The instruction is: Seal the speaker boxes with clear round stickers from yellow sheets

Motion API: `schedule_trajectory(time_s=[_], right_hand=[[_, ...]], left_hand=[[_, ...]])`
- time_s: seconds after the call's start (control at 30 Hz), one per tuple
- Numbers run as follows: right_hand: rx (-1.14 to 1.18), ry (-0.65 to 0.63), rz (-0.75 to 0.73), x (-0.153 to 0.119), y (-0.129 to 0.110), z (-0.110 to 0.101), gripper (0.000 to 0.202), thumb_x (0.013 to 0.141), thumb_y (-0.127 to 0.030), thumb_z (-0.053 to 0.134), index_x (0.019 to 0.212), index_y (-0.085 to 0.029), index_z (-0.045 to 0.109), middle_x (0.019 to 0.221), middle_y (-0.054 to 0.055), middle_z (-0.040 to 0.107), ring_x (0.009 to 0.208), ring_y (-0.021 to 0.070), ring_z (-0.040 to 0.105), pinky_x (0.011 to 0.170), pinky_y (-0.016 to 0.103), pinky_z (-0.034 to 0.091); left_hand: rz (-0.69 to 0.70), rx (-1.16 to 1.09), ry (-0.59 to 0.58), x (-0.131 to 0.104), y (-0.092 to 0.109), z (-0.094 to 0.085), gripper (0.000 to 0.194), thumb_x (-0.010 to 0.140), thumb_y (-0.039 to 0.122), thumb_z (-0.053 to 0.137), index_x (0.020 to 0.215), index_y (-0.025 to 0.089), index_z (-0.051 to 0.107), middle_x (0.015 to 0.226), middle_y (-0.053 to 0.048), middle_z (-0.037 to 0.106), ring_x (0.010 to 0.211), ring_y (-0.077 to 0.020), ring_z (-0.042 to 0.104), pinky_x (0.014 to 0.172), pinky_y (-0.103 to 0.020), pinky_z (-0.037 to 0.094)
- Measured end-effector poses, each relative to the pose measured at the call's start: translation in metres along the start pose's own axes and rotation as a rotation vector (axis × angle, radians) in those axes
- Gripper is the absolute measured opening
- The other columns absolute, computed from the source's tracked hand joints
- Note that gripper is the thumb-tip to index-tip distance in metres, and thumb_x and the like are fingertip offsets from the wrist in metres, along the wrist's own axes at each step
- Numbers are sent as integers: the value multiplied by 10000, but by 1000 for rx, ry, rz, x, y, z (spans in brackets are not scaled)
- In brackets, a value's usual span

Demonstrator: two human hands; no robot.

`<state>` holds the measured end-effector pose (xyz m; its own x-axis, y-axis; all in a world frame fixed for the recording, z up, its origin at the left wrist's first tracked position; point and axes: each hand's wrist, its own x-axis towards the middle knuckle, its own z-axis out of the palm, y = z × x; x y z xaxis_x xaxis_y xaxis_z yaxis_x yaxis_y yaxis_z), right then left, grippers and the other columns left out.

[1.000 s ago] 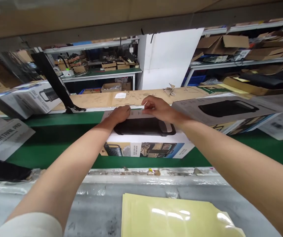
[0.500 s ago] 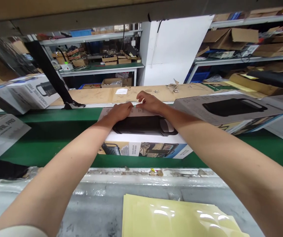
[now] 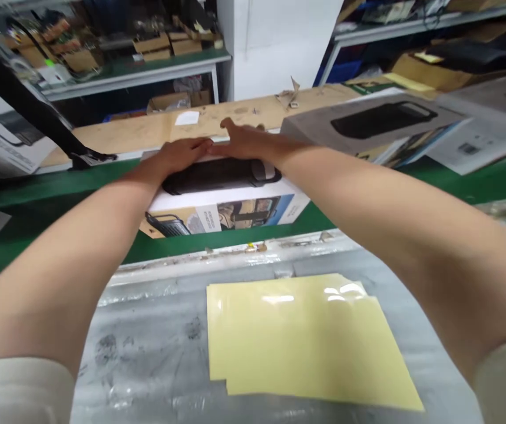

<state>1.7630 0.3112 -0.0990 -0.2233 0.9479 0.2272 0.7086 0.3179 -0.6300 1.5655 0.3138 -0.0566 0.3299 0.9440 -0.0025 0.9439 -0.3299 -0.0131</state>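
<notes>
A white printed carton [image 3: 230, 206] with a black device pictured on its top lies on the green conveyor belt [image 3: 138, 250]. My left hand [image 3: 185, 154] rests over its far left top edge, fingers stretched to the right and close together. Beside it, my right hand [image 3: 244, 141] reaches over the same far edge, fingers apart, one raised. The fingertips of both hands nearly meet there; whatever lies under them is hidden. Nearer to me, a stack of glossy pale yellow sheets [image 3: 297, 341] sits on the grey, plastic-covered table [image 3: 151, 353].
Another printed carton [image 3: 363, 126] stands right of mine, with a further one [image 3: 486, 123] beyond. On the left are a carton [image 3: 9, 132] and a black-wrapped post [image 3: 23, 100]. A wooden ledge [image 3: 133, 129] runs behind the belt, with shelving [image 3: 146, 73] past it.
The view has tilted downward, so more of the yellow sheets shows. Both hands stay at the carton's far edge; my right hand's fingers have shifted slightly.
</notes>
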Motion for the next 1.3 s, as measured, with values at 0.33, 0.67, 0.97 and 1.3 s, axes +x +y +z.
schedule_trajectory(time_s=[0.33, 0.67, 0.97, 1.3], right_hand=[[76, -200, -526, -258, -32, 15, 183, 1031, -200, 528, 945, -184, 688, 957, 88, 658, 926, 245, 604, 823, 382, 491], [23, -253, -450, -291, -42, 79, 154, 959, -94, 596, 1002, -192, 707, 915, 54, 601, 858, 222, 585, 746, 324, 462], [116, -259, -450, -289, -44, 77, 222, 868, 1, 636, 946, -204, 669, 893, 26, 605, 806, 195, 610, 661, 282, 442], [285, -318, -398, -290, -38, 75, 155, 949, -97, 607, 927, -219, 699, 931, 26, 568, 819, 186, 562, 702, 301, 458]], left_hand=[[-97, 95, 119, -35, 30, -1, 475, 1067, 513, 365, 1282, 175, 619, 1499, -140, 518, 1481, -367, 338, 1236, -655, 125], [288, -306, 204, -253, 84, 44, 241, 999, 268, 498, 1192, 296, 638, 1278, -80, 648, 1282, -276, 549, 1115, -483, 429], [77, -610, -85, -311, 64, 95, 562, 799, 297, 834, 1284, 279, 552, 1368, -91, 610, 1336, -292, 533, 1150, -476, 437], [104, -582, -56, -313, 62, 96, 614, 827, 344, 805, 1369, 291, 521, 1442, -110, 579, 1390, -319, 510, 1173, -511, 430]])
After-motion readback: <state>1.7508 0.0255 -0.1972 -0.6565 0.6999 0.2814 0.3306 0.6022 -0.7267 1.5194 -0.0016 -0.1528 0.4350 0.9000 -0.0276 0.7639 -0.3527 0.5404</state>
